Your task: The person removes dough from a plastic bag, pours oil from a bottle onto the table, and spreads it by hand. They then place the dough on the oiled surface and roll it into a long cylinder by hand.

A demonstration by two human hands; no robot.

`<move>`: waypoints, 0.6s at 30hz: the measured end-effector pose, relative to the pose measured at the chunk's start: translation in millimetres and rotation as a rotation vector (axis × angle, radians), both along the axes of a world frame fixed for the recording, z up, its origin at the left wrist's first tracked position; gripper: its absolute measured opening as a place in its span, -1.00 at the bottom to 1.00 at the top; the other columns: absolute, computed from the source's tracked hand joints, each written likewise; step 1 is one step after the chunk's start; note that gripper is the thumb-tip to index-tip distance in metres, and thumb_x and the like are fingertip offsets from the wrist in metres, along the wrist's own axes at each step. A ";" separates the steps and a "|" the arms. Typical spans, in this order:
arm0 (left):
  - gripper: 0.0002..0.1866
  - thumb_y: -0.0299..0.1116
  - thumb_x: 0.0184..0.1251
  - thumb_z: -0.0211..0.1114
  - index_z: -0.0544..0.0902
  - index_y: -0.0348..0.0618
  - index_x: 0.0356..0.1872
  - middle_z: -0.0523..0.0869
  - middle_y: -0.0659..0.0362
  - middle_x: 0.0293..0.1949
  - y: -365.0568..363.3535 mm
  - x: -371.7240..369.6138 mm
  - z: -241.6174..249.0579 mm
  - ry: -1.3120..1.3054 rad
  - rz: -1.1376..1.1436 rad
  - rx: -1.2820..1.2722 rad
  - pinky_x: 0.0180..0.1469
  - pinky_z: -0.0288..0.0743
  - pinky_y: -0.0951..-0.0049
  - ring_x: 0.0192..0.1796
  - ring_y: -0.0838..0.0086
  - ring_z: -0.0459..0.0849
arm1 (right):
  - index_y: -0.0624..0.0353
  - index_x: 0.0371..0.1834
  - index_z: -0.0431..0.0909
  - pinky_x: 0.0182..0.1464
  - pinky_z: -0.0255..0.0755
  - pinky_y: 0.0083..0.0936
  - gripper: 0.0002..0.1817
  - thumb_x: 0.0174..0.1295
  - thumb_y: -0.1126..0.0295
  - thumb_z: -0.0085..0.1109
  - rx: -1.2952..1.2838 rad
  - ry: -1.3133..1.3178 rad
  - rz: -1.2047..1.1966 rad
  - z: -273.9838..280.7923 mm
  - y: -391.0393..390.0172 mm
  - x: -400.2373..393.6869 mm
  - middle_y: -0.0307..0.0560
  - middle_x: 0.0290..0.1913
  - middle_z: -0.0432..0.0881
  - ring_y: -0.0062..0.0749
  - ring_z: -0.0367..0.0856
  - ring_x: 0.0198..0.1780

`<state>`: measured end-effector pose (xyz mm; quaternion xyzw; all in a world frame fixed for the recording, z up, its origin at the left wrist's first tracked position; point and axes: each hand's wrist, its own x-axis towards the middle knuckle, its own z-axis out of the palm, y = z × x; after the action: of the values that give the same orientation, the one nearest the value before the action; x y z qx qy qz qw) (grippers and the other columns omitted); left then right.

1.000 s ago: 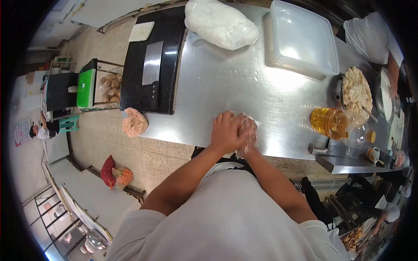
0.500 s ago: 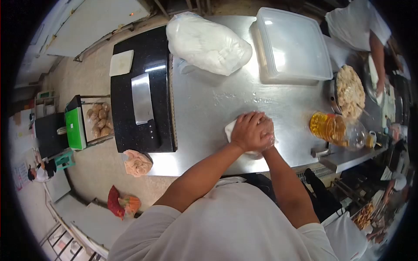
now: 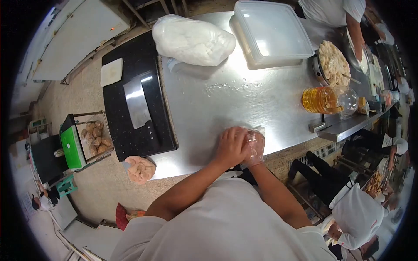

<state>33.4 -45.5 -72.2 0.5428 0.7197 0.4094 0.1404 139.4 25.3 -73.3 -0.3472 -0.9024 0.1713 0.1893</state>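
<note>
Close to the near edge of the steel table, my left hand (image 3: 230, 145) lies bent over a white lump, its fingers close together. Against it on the right is my right hand (image 3: 254, 145), in a clear plastic glove, with its fingers curled. A corner of the white lump (image 3: 261, 129), which looks like dough, shows past the right hand; the rest is hidden beneath both hands. Wet drops or smears mark the steel table (image 3: 226, 104) beyond them.
A cleaver (image 3: 137, 104) lies on a black slab (image 3: 156, 111); pinkish dough (image 3: 140, 169) sits below. Farther back are a white bag (image 3: 191, 41) and lidded plastic box (image 3: 274, 32). At right stand an oil bottle (image 3: 322, 100), a filled bowl (image 3: 333, 63) and a co-worker's arm (image 3: 355, 37).
Both hands have come nearer the table's front edge and slightly left, from stacked to side by side. The white lump is more covered. The camera view has shifted.
</note>
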 end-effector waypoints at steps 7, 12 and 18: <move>-0.62 -0.03 0.23 0.39 0.74 0.03 -0.01 0.61 0.03 0.15 63.7 9.5 -14.7 -0.003 -0.217 -0.059 0.24 0.43 0.04 0.25 0.09 0.57 | 0.21 -0.12 0.54 -0.18 0.45 0.04 -0.56 0.13 0.10 0.39 -0.058 -0.045 0.053 -47.3 50.7 10.9 0.10 -0.27 0.61 0.10 0.58 -0.23; -0.57 0.05 0.18 0.39 0.75 0.12 0.02 0.61 0.08 0.25 129.1 34.0 -30.2 0.089 -0.171 0.025 0.27 0.39 0.04 0.29 0.11 0.57 | 0.22 -0.13 0.54 -0.19 0.46 0.02 -0.56 0.13 0.11 0.40 -0.018 -0.081 0.070 -57.3 110.4 33.0 0.11 -0.26 0.61 0.09 0.59 -0.24; -0.49 0.10 0.24 0.35 0.72 0.05 0.10 0.59 0.05 0.29 158.4 32.5 -27.4 0.080 -0.181 0.101 0.34 0.33 0.00 0.31 0.13 0.55 | 0.22 -0.13 0.54 -0.21 0.48 0.00 -0.57 0.13 0.13 0.41 0.130 -0.146 0.010 -42.5 149.8 30.8 0.11 -0.24 0.63 0.07 0.61 -0.24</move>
<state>65.9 112.9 -99.6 0.6278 0.6514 0.4088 0.1203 170.2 175.2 -115.8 -0.3412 -0.9247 0.0873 0.1443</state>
